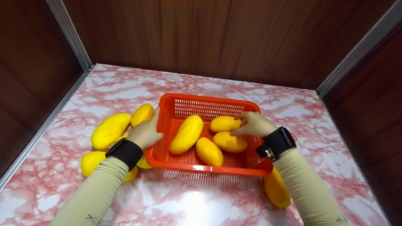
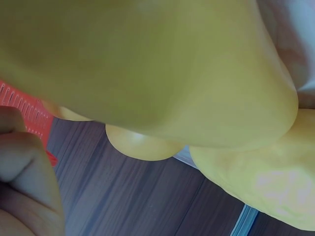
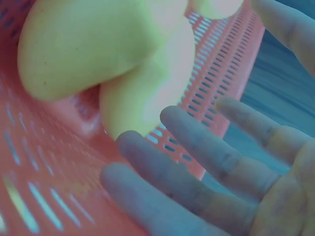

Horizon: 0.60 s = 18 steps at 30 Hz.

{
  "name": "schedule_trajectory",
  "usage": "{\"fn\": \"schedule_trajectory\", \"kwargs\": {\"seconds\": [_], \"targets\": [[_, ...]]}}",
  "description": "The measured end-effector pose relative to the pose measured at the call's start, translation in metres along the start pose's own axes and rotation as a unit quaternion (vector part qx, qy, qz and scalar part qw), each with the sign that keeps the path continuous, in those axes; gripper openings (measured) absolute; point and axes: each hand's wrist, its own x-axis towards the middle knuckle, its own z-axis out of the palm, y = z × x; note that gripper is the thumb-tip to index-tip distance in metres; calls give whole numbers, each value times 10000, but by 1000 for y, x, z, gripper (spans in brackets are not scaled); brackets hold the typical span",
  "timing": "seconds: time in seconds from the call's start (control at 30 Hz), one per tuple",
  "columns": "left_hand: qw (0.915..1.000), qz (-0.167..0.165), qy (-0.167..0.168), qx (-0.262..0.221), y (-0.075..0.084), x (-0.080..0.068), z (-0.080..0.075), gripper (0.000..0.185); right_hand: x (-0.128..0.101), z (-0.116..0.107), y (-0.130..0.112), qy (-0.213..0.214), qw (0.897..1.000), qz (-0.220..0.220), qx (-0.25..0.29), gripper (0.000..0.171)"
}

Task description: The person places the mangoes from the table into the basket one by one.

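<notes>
An orange-red plastic basket (image 1: 201, 169) with slotted walls stands in the middle of the table. Several yellow mangoes lie in it, among them a long one (image 1: 187, 134) at the left. My left hand (image 1: 144, 133) holds the basket's left rim, thumb over the edge; a bent finger shows in the left wrist view. Inside the basket's right half, my right hand (image 1: 256, 124) is over two mangoes, its fingertips right at the back one (image 1: 221, 123) and the front one (image 1: 230, 142). In the right wrist view its fingers (image 3: 221, 162) are spread and fairly straight.
Several more mangoes, one large and bumpy (image 1: 110, 131), lie left of the basket, partly behind my left arm. Another mango (image 1: 277, 190) lies by the front right corner, beside my right forearm. Dark wood-grain panels (image 1: 201, 40) wall the pink-and-white marbled table (image 1: 125, 84).
</notes>
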Motion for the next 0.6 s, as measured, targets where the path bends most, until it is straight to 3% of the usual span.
{"fn": "schedule_trajectory", "kwargs": {"seconds": [0.6], "targets": [[10000, 33, 24, 45, 1, -2, -1, 95, -14, -31, 27, 479, 9944, 272, 904, 64]]}}
